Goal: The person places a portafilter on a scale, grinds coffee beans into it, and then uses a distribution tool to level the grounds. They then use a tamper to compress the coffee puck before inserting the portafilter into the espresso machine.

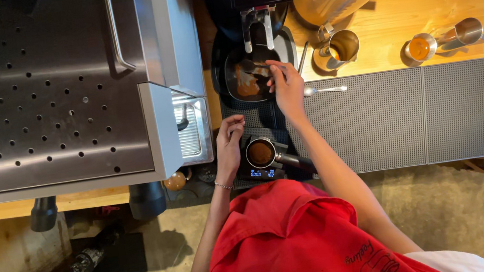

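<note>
Portafilter (pixel 264 153) full of brown coffee sits on a small scale (pixel 262 173), handle pointing to 4 o'clock. Left hand (pixel 230 141) at its 9 o'clock, fingers curled loosely, touching the rim. Right hand (pixel 286 82) up at 1 o'clock, pinching something small over the grinder tray (pixel 233 74).

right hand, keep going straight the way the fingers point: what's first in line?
The right hand points up-frame over the grinder's dark tray. Its fingertips look already at the small tool lying there, so that comes first, then the metal fork. Height is unclear from above.
</note>
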